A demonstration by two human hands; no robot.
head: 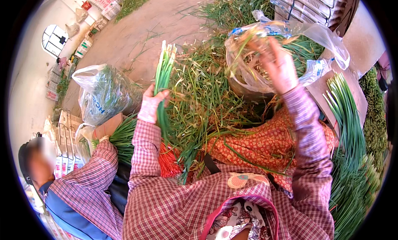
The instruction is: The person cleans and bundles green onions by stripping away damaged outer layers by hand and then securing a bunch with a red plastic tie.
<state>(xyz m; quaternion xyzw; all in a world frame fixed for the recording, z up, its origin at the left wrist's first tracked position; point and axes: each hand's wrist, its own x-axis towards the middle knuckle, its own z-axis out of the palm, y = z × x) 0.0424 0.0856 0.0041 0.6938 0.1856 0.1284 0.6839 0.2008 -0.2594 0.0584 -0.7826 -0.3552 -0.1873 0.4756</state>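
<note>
My left hand point(154, 100) is wrapped around a bunch of garlic chives point(164, 69), pale stem ends up and green leaves hanging below the fist. Motion blurs my right hand point(278, 64), which is over a clear plastic bag point(238, 69) with its mouth spread wide. Withered yellow leaves point(248, 41) show at its fingertips, but whether they are gripped or falling is unclear. Between the hands spreads a heap of loose leaf trimmings point(205, 93). A tuft of orange-red ties point(169, 162) hangs below my left hand.
At right, a neat chive bundle point(346, 109) lies on a board point(360, 100) beside more chives point(348, 184). A co-worker point(84, 177) sits at left, near a filled plastic bag point(101, 97). White crates point(306, 6) stand at the back right. Patterned orange cloth point(248, 143) covers my lap.
</note>
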